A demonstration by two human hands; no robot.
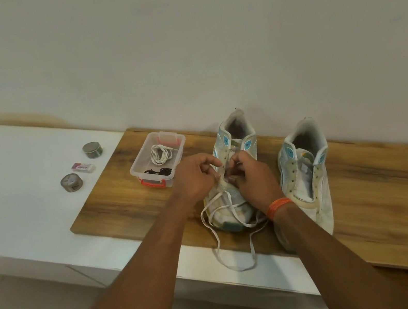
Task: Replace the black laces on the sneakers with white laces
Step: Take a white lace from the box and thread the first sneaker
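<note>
Two bare forearms reach in from the near edge toward the wooden surface (384,193). An orange wristband (279,206) circles the right wrist.

A white lace (224,253) trails off the near edge of the surface in loose loops, hanging down over the white ledge (30,212) below; its upper run climbs over the toe of the left sneaker (234,192).

The left hand (196,180) and the right hand (253,178) meet over the middle of that sneaker, at the eyelet rows. The left fingers (209,162) are curled and pinch the white lace at an eyelet. The right fingers are curled too, tips close against the same spot; they seem to pinch the lace, though the exact hold is too small to make out.

The right sneaker (307,177) stands just beside, to the right, upright, toe toward the near edge, heel toward the wall. Its eyelets show no lace.

Left of the sneakers, a clear plastic box (141,162) with red clips sits on the surface, lid off. Inside: a coiled white lace (160,154) at the far end, black laces (158,173) bunched at the near end.

Farther left, on the white ledge, two small round tins (71,182) with an eraser (83,167) lying between them.

Behind everything, a plain pale wall (176,36).
</note>
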